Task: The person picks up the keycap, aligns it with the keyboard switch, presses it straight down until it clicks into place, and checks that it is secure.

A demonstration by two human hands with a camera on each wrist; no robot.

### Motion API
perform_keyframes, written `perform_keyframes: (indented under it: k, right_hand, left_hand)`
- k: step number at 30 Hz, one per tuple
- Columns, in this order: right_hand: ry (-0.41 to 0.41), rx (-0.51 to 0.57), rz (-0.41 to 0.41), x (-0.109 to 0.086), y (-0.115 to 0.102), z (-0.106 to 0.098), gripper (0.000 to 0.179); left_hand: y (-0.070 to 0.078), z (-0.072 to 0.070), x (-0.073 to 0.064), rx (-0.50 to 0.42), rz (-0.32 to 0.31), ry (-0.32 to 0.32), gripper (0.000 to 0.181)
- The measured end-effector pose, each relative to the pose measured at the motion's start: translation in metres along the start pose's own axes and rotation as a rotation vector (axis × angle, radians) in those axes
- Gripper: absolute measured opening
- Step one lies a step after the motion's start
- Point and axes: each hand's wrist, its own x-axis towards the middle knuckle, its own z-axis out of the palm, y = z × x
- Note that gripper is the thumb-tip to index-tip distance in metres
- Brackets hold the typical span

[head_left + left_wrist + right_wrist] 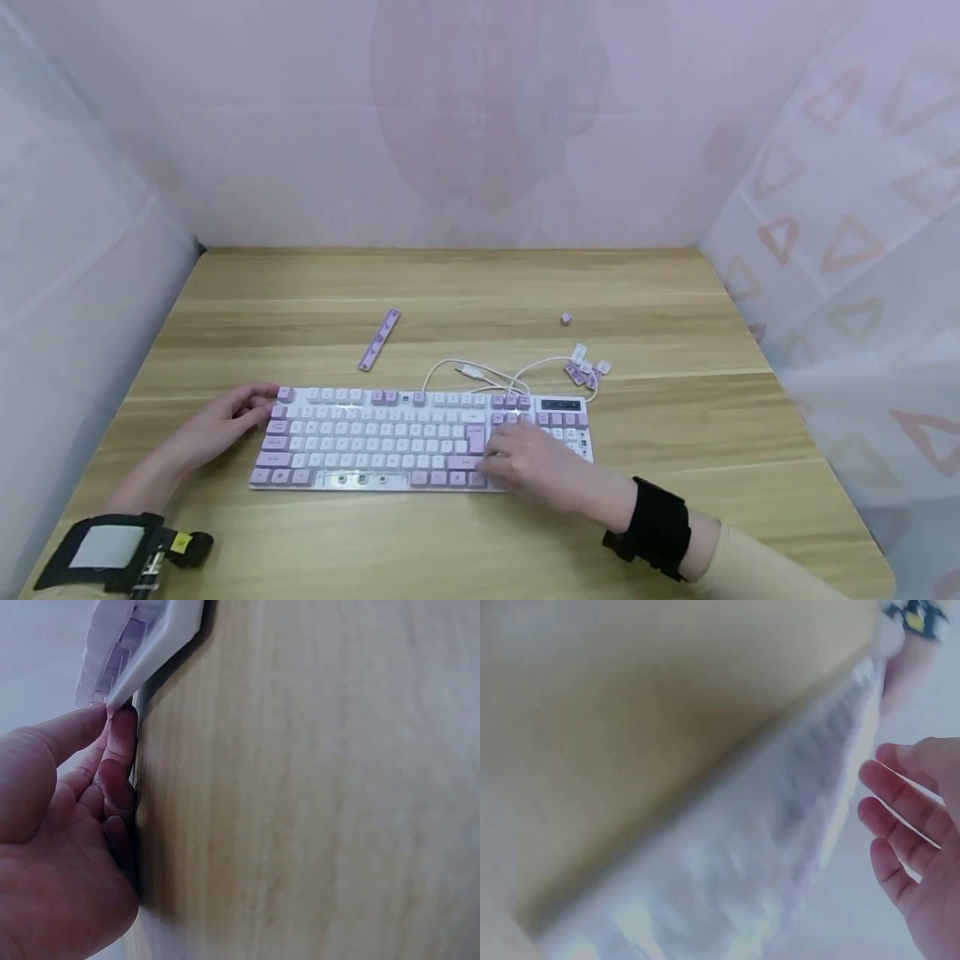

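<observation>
A white and purple keyboard [362, 433] lies on the wooden table. Its long slot [362, 480] in the bottom row shows bare switches, and a few gaps show at the right. My left hand [217, 425] grips the keyboard's upper left corner; the left wrist view has thumb and forefinger pinching the corner [142, 671]. Over the keyboard's right part hovers my right hand [536, 467], covering some keys. In the right wrist view its fingers [896, 825] are spread, gently bent, with nothing between them, beside the blurred keyboard [727, 840].
Behind the keyboard lies a long purple keycap [378, 340]. A small pile of loose keycaps [576, 372] sits at the back right, with a single keycap [566, 319] farther back. A white cable [480, 367] loops behind the keyboard. Patterned cloth walls [480, 125] enclose the table.
</observation>
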Motion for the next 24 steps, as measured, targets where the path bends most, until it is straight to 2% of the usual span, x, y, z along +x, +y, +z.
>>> perform_keyframes:
  k: [2, 5, 8, 10, 13, 15, 18, 20, 24]
  right_hand:
    - [0.063, 0.019, 0.042, 0.005, 0.014, -0.011, 0.015]
    - [0.105, 0.058, 0.174, 0.009, 0.045, -0.027, 0.018]
    - [0.057, 0.108, 0.367, 0.01, 0.082, -0.039, 0.029]
    - [-0.003, 0.129, 0.486, 0.009, 0.109, -0.042, 0.039]
    - [-0.086, 0.144, 0.612, 0.008, 0.145, -0.042, 0.049]
    - [-0.123, 0.143, 0.664, 0.007, 0.163, -0.037, 0.049]
    - [-0.16, 0.115, 0.7, 0.005, 0.18, -0.03, 0.048]
    - [-0.171, 0.087, 0.696, 0.005, 0.186, -0.024, 0.043]
    - [-0.169, 0.047, 0.628, 0.005, 0.193, -0.012, 0.03]
  left_hand:
    - [0.0, 0.0, 0.0, -0.007, 0.0, -0.002, 0.053]
    - [0.0, 0.0, -0.001, -0.002, -0.006, -0.002, 0.053]
    - [0.001, 0.0, -0.001, 0.011, -0.007, -0.003, 0.053]
    - [0.001, 0.0, -0.001, 0.011, -0.003, -0.001, 0.052]
    - [0.001, 0.002, -0.002, 0.006, 0.003, 0.004, 0.049]
    - [0.002, 0.003, -0.003, 0.002, 0.005, 0.007, 0.049]
    - [0.002, 0.003, -0.002, -0.002, 0.003, 0.008, 0.049]
    - [0.002, 0.004, -0.002, -0.008, 0.004, 0.01, 0.05]
    - [0.001, 0.004, -0.001, -0.003, -0.006, 0.017, 0.05]
